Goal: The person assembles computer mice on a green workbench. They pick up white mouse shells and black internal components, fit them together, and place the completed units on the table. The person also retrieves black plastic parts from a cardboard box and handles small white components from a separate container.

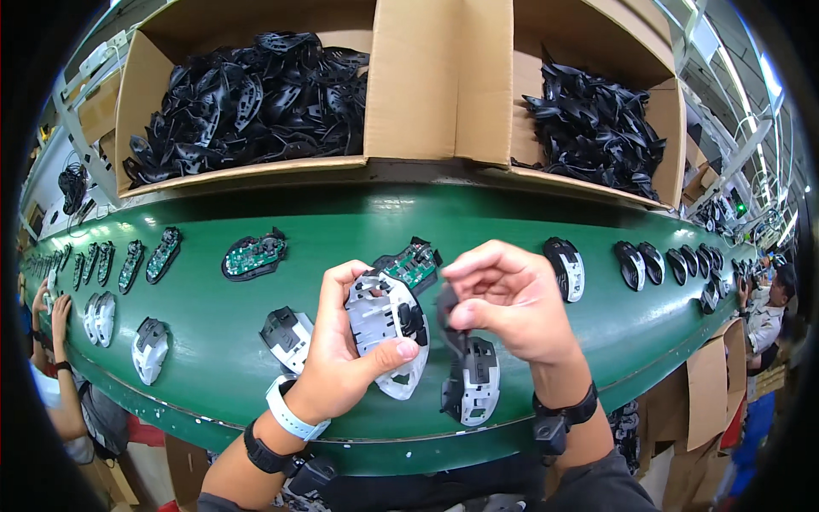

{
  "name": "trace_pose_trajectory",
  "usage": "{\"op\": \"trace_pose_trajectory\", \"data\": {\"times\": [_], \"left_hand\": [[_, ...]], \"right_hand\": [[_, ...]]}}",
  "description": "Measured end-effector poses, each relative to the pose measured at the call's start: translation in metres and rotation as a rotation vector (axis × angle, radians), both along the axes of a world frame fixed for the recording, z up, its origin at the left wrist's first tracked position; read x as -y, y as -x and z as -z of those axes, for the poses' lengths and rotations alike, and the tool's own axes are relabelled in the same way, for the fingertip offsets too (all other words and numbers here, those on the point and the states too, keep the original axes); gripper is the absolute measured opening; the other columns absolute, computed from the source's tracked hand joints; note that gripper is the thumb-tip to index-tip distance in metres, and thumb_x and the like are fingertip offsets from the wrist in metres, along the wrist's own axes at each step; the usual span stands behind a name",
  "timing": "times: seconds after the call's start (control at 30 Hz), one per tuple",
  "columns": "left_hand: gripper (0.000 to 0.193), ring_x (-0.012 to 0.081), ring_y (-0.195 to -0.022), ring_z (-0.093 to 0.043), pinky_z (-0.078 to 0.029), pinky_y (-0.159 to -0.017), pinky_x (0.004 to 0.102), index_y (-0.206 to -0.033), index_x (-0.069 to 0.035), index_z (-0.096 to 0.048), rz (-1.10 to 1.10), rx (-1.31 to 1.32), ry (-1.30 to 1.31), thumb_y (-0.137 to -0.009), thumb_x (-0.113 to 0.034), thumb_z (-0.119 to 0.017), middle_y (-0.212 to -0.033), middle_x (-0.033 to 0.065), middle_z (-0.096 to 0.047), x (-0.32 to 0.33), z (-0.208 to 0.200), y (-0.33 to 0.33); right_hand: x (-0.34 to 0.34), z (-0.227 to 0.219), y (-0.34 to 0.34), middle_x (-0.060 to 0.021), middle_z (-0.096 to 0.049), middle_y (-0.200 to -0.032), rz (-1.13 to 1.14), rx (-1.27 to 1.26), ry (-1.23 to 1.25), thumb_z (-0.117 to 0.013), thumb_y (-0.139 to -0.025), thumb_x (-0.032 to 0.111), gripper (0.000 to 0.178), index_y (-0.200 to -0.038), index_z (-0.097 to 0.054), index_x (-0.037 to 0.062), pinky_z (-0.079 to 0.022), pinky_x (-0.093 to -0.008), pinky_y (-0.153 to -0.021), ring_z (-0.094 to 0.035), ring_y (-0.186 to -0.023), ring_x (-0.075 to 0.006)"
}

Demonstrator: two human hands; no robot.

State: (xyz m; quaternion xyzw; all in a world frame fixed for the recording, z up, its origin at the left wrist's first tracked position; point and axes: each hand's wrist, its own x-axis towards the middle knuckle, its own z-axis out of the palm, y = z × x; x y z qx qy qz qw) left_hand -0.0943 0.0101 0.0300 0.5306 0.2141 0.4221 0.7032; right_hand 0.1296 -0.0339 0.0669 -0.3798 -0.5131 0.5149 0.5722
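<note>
My left hand [334, 363] is closed around a white computer mouse shell [373, 320], its hollow inner side up and a few black parts along its right side. Just right of it, my right hand [520, 307] pinches a dark curved plastic piece [449, 317] between thumb and fingers, apart from the shell. Below that piece, a black-and-white mouse shell [482, 391] lies on the green work surface [554, 375]. A mouse base with a green circuit board [414, 264] sits beyond my hands. Another black-and-white shell [286, 337] lies beside my left hand, partly hidden by it.
Two cardboard boxes [444, 81] full of black curved plastic pieces [256, 102] stand at the far edge. Circuit-board mouse bases [164, 254] line the left; mouse shells [565, 269] line the right. Other people's hands [60, 316] are at the far left, and a person [768, 311] is at the far right.
</note>
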Motion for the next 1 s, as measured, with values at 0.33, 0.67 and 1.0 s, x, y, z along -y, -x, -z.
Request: {"op": "trace_pose_trajectory", "data": {"times": [0.33, 0.67, 1.0], "left_hand": [[0.081, 0.0176, -0.114, -0.056, -0.050, -0.099, 0.0346, -0.138, -0.001, -0.038, -0.119, -0.219, -0.172, -0.083, -0.024, -0.093, -0.124, 0.0112, -0.056, 0.012, 0.005, -0.004], [0.058, 0.0208, -0.118, -0.045, -0.041, -0.108, 0.0389, -0.130, -0.012, -0.034, -0.298, 0.252, -0.174, -0.091, -0.034, -0.071, -0.124, 0.0107, -0.042, 0.009, -0.002, -0.011], [0.066, 0.0319, -0.113, -0.067, -0.054, -0.101, 0.0447, -0.114, -0.007, -0.055, -0.328, -0.066, -0.270, -0.075, -0.044, -0.093, -0.116, 0.0226, -0.069, 0.037, -0.027, -0.016]], "right_hand": [[-0.008, 0.023, 0.013, -0.0064, -0.072, -0.100, 0.025, 0.032, -0.008, -0.081, -0.088, -0.005, 0.032, -0.119, -0.077, 0.0009, -0.059, -0.0269, -0.085, -0.069, -0.096, -0.0124], [0.016, 0.016, 0.064, -0.0161, -0.049, -0.141, -0.111, -0.023, 0.094, -0.077, -0.098, 0.022, 0.067, -0.152, -0.045, -0.0007, -0.046, -0.0377, -0.111, -0.051, -0.135, -0.0252], [0.048, 0.002, 0.007, -0.0132, -0.067, -0.100, 0.121, 0.409, -0.250, -0.091, -0.081, 0.037, 0.067, -0.127, -0.067, -0.0038, -0.054, -0.0352, -0.082, -0.066, -0.091, -0.0253]]}}
